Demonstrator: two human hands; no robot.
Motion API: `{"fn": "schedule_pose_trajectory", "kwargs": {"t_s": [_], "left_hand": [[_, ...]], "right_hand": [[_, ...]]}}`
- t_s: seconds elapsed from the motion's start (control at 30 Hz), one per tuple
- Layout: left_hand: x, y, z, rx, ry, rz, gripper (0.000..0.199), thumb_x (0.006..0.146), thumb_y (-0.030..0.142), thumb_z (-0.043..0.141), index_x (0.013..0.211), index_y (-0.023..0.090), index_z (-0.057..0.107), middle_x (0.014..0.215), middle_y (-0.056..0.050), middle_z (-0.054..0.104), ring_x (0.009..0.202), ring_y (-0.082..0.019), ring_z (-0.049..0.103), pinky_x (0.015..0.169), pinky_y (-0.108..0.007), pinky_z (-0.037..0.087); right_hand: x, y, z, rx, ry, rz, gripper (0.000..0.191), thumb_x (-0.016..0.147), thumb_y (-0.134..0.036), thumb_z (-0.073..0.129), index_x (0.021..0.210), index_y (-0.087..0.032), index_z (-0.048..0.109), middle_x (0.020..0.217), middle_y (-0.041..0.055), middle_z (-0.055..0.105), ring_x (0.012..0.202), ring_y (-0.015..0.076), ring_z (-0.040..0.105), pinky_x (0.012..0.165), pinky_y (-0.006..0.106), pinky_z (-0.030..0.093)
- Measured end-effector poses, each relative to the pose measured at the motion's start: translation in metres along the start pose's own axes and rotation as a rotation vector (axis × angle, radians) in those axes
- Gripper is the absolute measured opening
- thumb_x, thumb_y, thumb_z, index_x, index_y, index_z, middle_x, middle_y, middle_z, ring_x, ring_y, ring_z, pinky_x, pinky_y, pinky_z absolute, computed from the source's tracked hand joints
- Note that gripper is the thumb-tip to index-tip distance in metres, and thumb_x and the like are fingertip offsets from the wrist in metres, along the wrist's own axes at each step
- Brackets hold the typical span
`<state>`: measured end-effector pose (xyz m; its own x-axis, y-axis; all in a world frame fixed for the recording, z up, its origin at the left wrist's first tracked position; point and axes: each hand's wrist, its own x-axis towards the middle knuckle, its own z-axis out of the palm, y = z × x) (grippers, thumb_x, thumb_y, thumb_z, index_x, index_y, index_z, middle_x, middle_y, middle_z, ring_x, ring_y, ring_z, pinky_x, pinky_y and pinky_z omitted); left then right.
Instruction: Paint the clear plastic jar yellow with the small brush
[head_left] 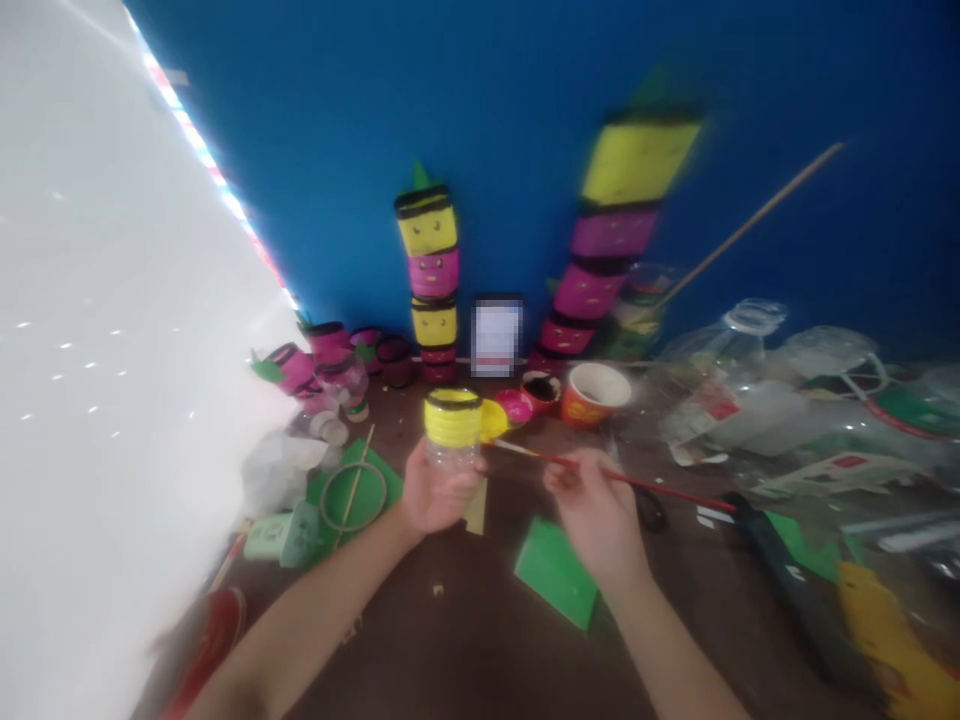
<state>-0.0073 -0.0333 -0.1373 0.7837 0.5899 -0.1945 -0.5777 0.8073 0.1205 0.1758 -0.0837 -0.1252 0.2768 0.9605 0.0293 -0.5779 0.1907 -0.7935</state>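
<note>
A clear plastic cup or bottle piece (453, 425), painted yellow on its upper part with a black rim, stands upright in my left hand (442, 490), whose fingers wrap round its bare lower part. My right hand (600, 510) pinches a long red paintbrush (652, 484). The brush tip points left, close to the painted piece and the yellow paint (493, 420); whether it touches either I cannot tell. Behind them are a pink paint pot (514, 405), a cup with dark paint (541, 390) and a red paper cup (598, 395).
Stacked yellow and pink painted pieces (433, 270) stand against the blue wall, with a taller leaning stack (600, 240) further right. Green sheets (559, 572) lie on the brown table. Clear plastic bottles (750, 370) crowd the right; a tape ring (354, 497) lies left.
</note>
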Motion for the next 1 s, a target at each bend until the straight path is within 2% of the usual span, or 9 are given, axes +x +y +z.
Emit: {"fn": "schedule_pose_trajectory", "kwargs": {"t_s": [0.1,0.2,0.3,0.4,0.57,0.73,0.83,1.0], "left_hand": [[0.000,-0.001,0.002,0.010,0.015,0.020,0.040,0.082,0.042,0.040,0.095,0.007,0.054,0.057,-0.002,0.049,0.035,-0.002,0.028,0.029,-0.011,0.021],[0.000,-0.001,0.002,0.000,0.017,0.020,0.040,0.082,0.041,0.040,0.099,0.007,0.053,0.062,-0.004,0.052,0.035,-0.002,0.030,0.029,-0.011,0.022],[0.000,0.001,-0.001,-0.009,-0.012,-0.013,0.042,0.082,0.043,0.040,0.092,0.004,0.054,0.053,-0.001,0.047,0.034,-0.002,0.030,0.030,-0.011,0.024],[0.000,0.001,-0.002,0.009,-0.024,-0.026,0.043,0.081,0.044,0.040,0.086,0.003,0.055,0.049,0.001,0.044,0.033,-0.001,0.028,0.030,-0.010,0.025],[0.001,-0.001,-0.001,0.035,0.012,0.021,0.043,0.081,0.045,0.040,0.095,0.007,0.054,0.062,-0.004,0.053,0.034,-0.002,0.027,0.029,-0.013,0.022],[0.000,0.002,-0.007,0.046,-0.034,-0.076,0.046,0.080,0.046,0.038,0.087,0.004,0.055,0.050,0.001,0.045,0.032,-0.003,0.028,0.029,-0.013,0.023],[0.000,0.003,-0.009,0.023,-0.034,-0.067,0.044,0.081,0.045,0.037,0.084,0.004,0.054,0.048,0.001,0.043,0.032,-0.002,0.029,0.029,-0.012,0.023],[0.000,0.002,-0.007,0.006,-0.038,-0.056,0.041,0.081,0.043,0.040,0.091,0.005,0.054,0.051,0.000,0.046,0.032,-0.004,0.032,0.028,-0.013,0.023]], "right_hand": [[-0.003,0.001,0.003,-0.009,-0.044,0.019,0.018,0.069,-0.037,0.071,0.071,-0.021,0.064,0.064,-0.0005,0.062,0.059,0.0097,0.059,0.054,0.021,0.049],[-0.002,0.003,0.002,-0.003,-0.020,0.019,0.017,0.069,-0.036,0.072,0.072,-0.021,0.064,0.065,-0.0006,0.063,0.060,0.0093,0.060,0.056,0.021,0.050],[0.002,0.004,-0.003,-0.002,0.032,-0.007,0.017,0.068,-0.035,0.072,0.072,-0.020,0.064,0.064,-0.0011,0.063,0.060,0.0088,0.059,0.057,0.020,0.049],[0.002,0.002,-0.004,-0.005,0.031,-0.014,0.018,0.067,-0.036,0.073,0.070,-0.020,0.064,0.063,-0.0012,0.062,0.059,0.0090,0.059,0.055,0.021,0.049],[-0.004,0.000,0.005,-0.013,-0.005,0.022,0.018,0.067,-0.036,0.073,0.069,-0.021,0.064,0.063,-0.0007,0.063,0.057,0.0104,0.059,0.055,0.024,0.050],[0.000,0.003,0.001,-0.015,0.047,0.005,0.018,0.067,-0.036,0.073,0.071,-0.021,0.064,0.063,-0.0006,0.062,0.060,0.0106,0.059,0.056,0.024,0.049],[0.002,0.002,-0.003,-0.007,0.069,-0.006,0.018,0.065,-0.036,0.074,0.070,-0.021,0.064,0.062,-0.0009,0.062,0.059,0.0102,0.058,0.055,0.023,0.049],[0.000,0.002,-0.002,0.008,0.023,0.033,0.018,0.066,-0.035,0.074,0.069,-0.021,0.064,0.063,-0.0013,0.062,0.058,0.0095,0.058,0.056,0.022,0.049]]}}
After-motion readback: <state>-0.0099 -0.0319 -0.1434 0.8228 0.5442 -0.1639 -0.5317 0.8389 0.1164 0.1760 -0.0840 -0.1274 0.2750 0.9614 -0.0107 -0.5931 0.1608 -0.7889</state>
